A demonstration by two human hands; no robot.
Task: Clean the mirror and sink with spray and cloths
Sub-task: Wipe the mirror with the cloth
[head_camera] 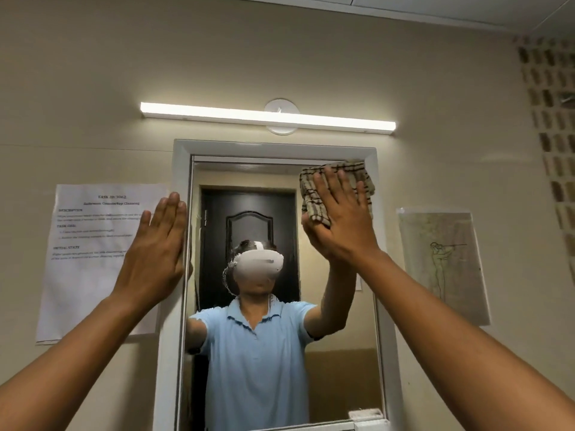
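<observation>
A white-framed mirror (249, 188) hangs on the beige wall in front of me. My right hand (339, 216) presses a striped brown-and-beige cloth (357, 175) flat against the glass in the mirror's upper right corner. My left hand (158, 241) lies flat, fingers together, on the mirror's left frame and the wall beside it, holding nothing. The sink and the spray bottle are out of view. The glass reflects a person in a light blue shirt and a dark door behind.
A lit tube lamp (267, 117) runs above the mirror. A printed task sheet (93, 244) is taped to the wall on the left, a drawing in a plastic sleeve (445, 262) on the right. A patterned vent block wall (553, 126) fills the far right.
</observation>
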